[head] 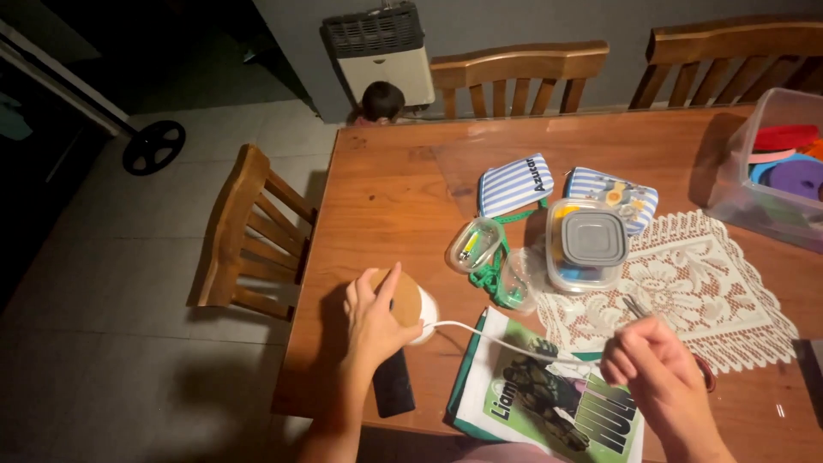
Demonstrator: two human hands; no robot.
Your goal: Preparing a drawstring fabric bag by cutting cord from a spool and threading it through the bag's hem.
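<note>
Left hand point(375, 319) closes its fingers on the tape roll point(403, 302) on the desk point(386, 189); right hand point(653, 364) pinches the white strip point(497, 339), best kept taut.

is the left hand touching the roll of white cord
Touching. The head view shows the left hand lying over the brown-topped cord roll, fingers wrapped on its top, while white cord runs toward the right hand.

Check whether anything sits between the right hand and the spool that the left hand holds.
Nothing blocks the way. The left hand rests on the spool, and a white cord runs from it to the right hand, passing freely over the green bag lying flat on the table.
</note>
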